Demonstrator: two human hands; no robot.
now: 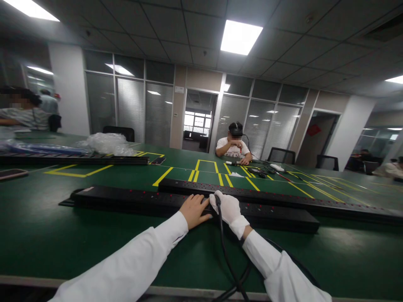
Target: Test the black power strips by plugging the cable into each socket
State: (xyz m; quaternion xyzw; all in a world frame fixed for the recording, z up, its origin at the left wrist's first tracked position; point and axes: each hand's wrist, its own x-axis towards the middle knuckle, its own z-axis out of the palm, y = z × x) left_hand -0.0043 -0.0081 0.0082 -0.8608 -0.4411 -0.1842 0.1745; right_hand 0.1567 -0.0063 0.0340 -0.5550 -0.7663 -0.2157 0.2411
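Head view: black plug [218, 201] between right fingers [212, 201].

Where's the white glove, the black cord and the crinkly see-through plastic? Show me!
White-gloved right hand [229, 209]: head view, back of the hand.
Black cord [223, 241]: head view, stretch below the glove.
Crumpled clear plastic [108, 144]: head view, middle of the heap.

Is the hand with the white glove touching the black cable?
Touching. The head view shows the gloved right hand closed around the top end of the black cable, with the rest hanging below its fingers.
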